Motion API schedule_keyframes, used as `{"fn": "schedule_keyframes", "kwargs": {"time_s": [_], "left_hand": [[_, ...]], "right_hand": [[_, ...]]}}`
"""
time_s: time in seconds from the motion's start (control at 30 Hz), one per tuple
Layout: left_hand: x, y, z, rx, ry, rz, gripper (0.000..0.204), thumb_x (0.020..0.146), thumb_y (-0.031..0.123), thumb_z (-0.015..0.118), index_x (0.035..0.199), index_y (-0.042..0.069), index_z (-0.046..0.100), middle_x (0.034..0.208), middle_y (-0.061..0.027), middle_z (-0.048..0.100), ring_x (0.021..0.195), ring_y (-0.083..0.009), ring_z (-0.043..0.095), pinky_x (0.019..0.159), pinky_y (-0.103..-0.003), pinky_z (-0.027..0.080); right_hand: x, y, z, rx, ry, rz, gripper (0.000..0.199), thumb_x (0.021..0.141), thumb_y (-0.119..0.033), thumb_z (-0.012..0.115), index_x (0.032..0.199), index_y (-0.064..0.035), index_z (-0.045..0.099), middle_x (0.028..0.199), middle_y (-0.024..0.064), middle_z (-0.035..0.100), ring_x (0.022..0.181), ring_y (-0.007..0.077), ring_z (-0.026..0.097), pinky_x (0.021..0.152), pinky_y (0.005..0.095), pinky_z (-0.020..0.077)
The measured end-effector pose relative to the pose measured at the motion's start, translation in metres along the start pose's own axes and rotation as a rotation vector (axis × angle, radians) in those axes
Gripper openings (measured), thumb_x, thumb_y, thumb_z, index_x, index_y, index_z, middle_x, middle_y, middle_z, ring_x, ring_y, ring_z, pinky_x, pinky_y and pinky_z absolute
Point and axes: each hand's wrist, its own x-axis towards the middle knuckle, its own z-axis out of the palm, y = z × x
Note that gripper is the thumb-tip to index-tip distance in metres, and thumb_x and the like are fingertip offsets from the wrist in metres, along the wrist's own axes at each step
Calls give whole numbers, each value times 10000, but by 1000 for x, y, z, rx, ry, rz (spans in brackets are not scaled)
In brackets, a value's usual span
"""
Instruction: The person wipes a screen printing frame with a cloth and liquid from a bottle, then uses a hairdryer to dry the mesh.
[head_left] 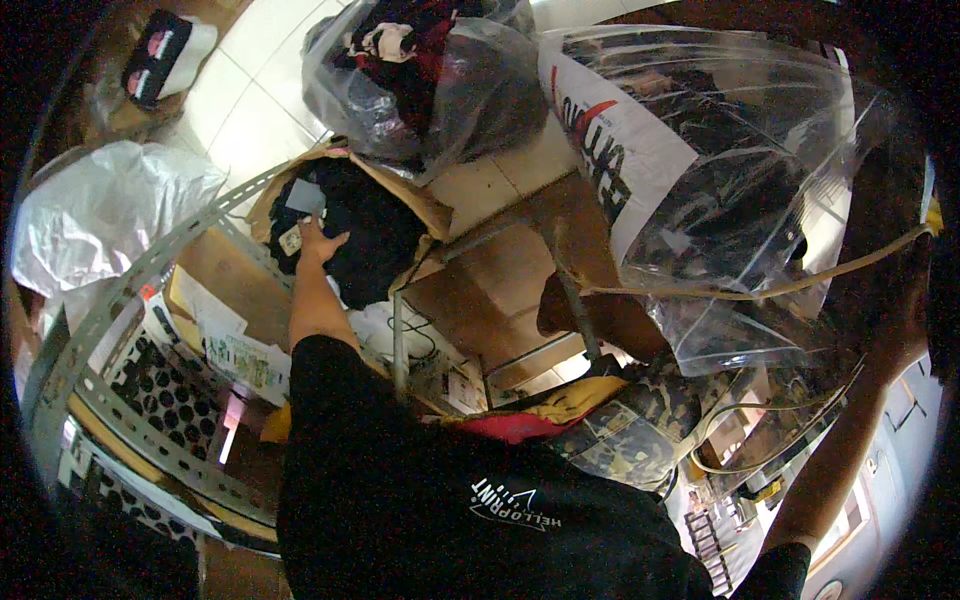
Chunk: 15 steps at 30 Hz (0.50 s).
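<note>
My left hand (318, 244) reaches down onto a bundle of black cloth (375, 225) in an open brown paper bag or carton (432, 212). Its thumb stands apart from the fingers, and the fingertips are at a small grey square piece (305, 198) on the cloth. A pale tag-like piece (291, 240) lies beside the wrist. Far out at the right rim is my right hand (908, 325), raised and in shadow, its fingers hidden. Nearby runs a tan strap or cord (800, 290) that ends by a dark shape at that rim.
A large clear plastic bag (720, 250) with dark contents and a white printed panel fills the upper right. Another bag of clothes (440, 110) stands ahead. A perforated metal rack (130, 285) curves along the left, near a silvery plastic bag (110, 210). Cardboard (500, 290) lies before me.
</note>
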Motion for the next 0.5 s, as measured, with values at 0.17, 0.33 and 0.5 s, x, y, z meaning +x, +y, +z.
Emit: {"fn": "schedule_keyframes", "kwargs": {"time_s": [0.17,0.33,0.5], "left_hand": [[-6,3,-25,-86,-91,-64,1341,570,599,907,1586,38,234,1635,-321,44,1526,-427,149,1219,-440,280],[-29,36,-39,-14,-142,-30,1310,561,550,932,1551,-13,284,1591,-281,266,1486,-414,260,1196,-442,324],[-66,79,-18,-221,385,72,972,642,465,923,1350,-85,548,1508,-259,406,1414,-380,398,1164,-440,361]], "right_hand": [[-10,-34,21,-199,130,203,395,1054,-205,531,1393,-8,573,1381,136,618,1258,229,603,1065,354,478],[-12,-42,24,-221,151,212,399,1041,-222,561,1375,-6,593,1352,126,643,1227,226,621,1063,359,477],[-4,-80,21,-446,31,133,393,1016,-245,617,1324,-1,634,1324,117,663,1205,232,635,1053,369,484]]}}
